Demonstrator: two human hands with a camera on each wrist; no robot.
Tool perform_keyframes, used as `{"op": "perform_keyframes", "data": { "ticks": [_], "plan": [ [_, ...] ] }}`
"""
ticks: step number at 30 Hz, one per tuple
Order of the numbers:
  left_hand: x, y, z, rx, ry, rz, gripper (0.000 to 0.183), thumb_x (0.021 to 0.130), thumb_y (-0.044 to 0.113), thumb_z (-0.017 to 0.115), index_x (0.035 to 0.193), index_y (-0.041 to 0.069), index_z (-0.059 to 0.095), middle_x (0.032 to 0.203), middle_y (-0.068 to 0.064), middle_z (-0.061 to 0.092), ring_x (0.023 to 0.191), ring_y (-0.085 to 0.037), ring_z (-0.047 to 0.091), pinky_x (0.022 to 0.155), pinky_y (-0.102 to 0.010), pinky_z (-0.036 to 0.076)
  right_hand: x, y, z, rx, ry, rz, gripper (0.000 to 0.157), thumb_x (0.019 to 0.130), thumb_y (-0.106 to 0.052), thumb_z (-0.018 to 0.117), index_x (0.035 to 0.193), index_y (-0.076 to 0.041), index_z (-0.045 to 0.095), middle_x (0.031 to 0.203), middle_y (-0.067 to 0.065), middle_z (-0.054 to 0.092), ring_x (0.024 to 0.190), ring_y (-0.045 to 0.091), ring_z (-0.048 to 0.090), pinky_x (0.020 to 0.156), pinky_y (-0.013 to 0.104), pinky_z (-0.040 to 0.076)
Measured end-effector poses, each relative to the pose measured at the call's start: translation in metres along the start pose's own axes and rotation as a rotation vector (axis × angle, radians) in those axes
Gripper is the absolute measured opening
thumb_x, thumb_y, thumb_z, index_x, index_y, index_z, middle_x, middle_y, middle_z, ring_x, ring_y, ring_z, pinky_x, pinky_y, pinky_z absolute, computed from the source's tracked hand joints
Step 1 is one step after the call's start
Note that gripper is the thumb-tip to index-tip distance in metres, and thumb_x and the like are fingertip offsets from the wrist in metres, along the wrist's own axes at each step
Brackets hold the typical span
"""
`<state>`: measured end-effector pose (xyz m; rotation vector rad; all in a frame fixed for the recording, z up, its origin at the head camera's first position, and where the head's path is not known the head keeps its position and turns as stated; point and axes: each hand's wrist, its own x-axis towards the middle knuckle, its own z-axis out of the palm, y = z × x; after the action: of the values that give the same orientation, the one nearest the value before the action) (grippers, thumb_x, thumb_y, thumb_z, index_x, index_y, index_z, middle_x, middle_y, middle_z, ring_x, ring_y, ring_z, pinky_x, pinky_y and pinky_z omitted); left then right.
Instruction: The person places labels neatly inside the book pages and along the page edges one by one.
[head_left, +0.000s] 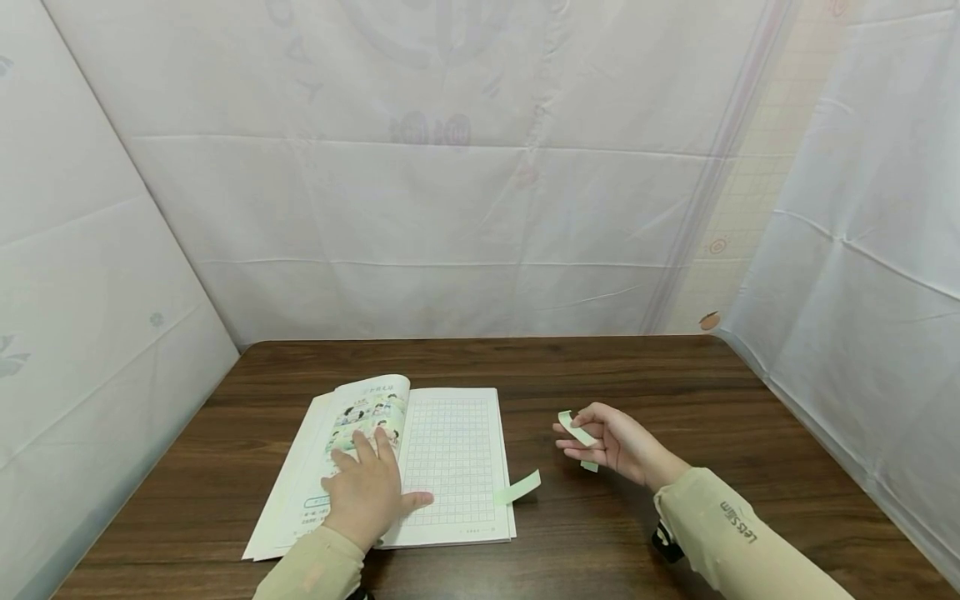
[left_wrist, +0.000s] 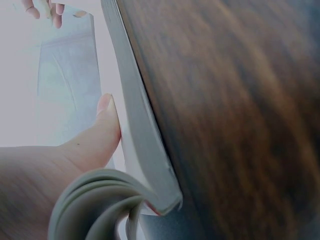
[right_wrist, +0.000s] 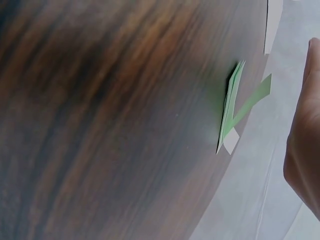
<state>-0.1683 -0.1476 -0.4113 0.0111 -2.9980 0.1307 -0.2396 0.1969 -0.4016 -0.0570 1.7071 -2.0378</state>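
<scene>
nearest to me, my left hand [head_left: 366, 496] lies on an open book with white paper pages [head_left: 450, 458], fingers spread and straight, thumb out over the gridded right side; it presses rather than grips, and some curled white leaves [left_wrist: 100, 177] bow up by the wrist. a narrow pale green paper tab [head_left: 523, 487] overlaps the book's right edge, its free end raised, so that one looks placed already. well apart from the left, my right hand [head_left: 626, 446] pinches a curved pale green paper strip [head_left: 577, 430] between thumb and fingers, off to the right of the book. just by those fingers, a thin stack of green paper slips [right_wrist: 231, 104] is on the dark brown wood-grain table [head_left: 465, 362]. i judge the step in hand to be taking another strip while steadying the pages. the next move, i think, calls for carrying it across to the book by one end, without creasing it, and keeping my left palm down lest the leaves spring over. beyond the table hangs a white, faintly printed cloth [head_left: 450, 208].
</scene>
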Motion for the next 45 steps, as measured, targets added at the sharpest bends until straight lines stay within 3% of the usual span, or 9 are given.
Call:
{"op": "perform_keyframes", "data": {
  "ticks": [6, 13, 30, 39, 42, 45],
  "plan": [
    [0.0, 0.0, 0.0, 0.003, -0.001, -0.002, 0.122, 0.065, 0.078, 0.069, 0.14, -0.016, 0.042, 0.135, -0.045, 0.045, 0.112, -0.069, 0.049, 0.067, -0.068, 0.053, 0.002, 0.003, 0.002, -0.075, 0.002, -0.022, 0.021, 0.099, -0.014, 0.056, 0.114, 0.0, 0.058, 0.117, 0.012, 0.071, 0.099, 0.017, 0.072, 0.086, 0.028, 0.058],
    [0.0, 0.0, -0.001, 0.002, -0.002, -0.004, 0.122, 0.065, 0.078, 0.07, 0.14, -0.016, 0.042, 0.136, -0.045, 0.045, 0.112, -0.068, 0.049, 0.067, -0.067, 0.053, 0.003, 0.007, 0.005, -0.098, -0.024, -0.068, 0.01, 0.096, -0.01, 0.063, 0.099, -0.003, 0.056, 0.12, 0.014, 0.069, 0.1, 0.015, 0.071, 0.087, 0.028, 0.057],
    [0.0, 0.0, -0.001, 0.004, -0.022, -0.008, 0.122, 0.067, 0.077, 0.069, 0.14, -0.015, 0.041, 0.136, -0.044, 0.044, 0.113, -0.068, 0.049, 0.07, -0.069, 0.052, 0.012, 0.015, 0.017, -0.049, 0.009, -0.089, 0.012, 0.09, 0.006, 0.061, 0.096, 0.001, 0.051, 0.095, 0.012, 0.074, 0.085, 0.014, 0.074, 0.079, 0.025, 0.059],
    [0.0, 0.001, 0.0, 0.009, -0.016, -0.008, 0.121, 0.067, 0.077, 0.069, 0.14, -0.015, 0.042, 0.136, -0.044, 0.045, 0.113, -0.068, 0.049, 0.069, -0.068, 0.053, 0.013, 0.015, 0.026, -0.074, -0.002, -0.066, 0.035, 0.09, 0.007, 0.06, 0.12, 0.009, 0.042, 0.091, 0.011, 0.072, 0.082, 0.016, 0.073, 0.077, 0.027, 0.06],
    [0.0, 0.001, -0.001, 0.005, -0.019, -0.009, 0.121, 0.067, 0.077, 0.069, 0.14, -0.015, 0.042, 0.136, -0.044, 0.044, 0.113, -0.068, 0.049, 0.07, -0.068, 0.052, 0.013, 0.016, 0.027, -0.086, -0.012, -0.058, 0.038, 0.09, 0.006, 0.061, 0.124, 0.012, 0.047, 0.091, 0.011, 0.073, 0.082, 0.016, 0.074, 0.077, 0.028, 0.06],
    [0.0, 0.001, 0.0, 0.006, -0.013, -0.008, 0.121, 0.066, 0.077, 0.07, 0.14, -0.015, 0.042, 0.135, -0.045, 0.045, 0.112, -0.068, 0.049, 0.069, -0.068, 0.052, 0.014, 0.016, 0.028, -0.081, -0.014, -0.06, 0.027, 0.089, 0.007, 0.061, 0.115, 0.01, 0.056, 0.09, 0.01, 0.074, 0.081, 0.016, 0.074, 0.077, 0.029, 0.06]
  ]
}}
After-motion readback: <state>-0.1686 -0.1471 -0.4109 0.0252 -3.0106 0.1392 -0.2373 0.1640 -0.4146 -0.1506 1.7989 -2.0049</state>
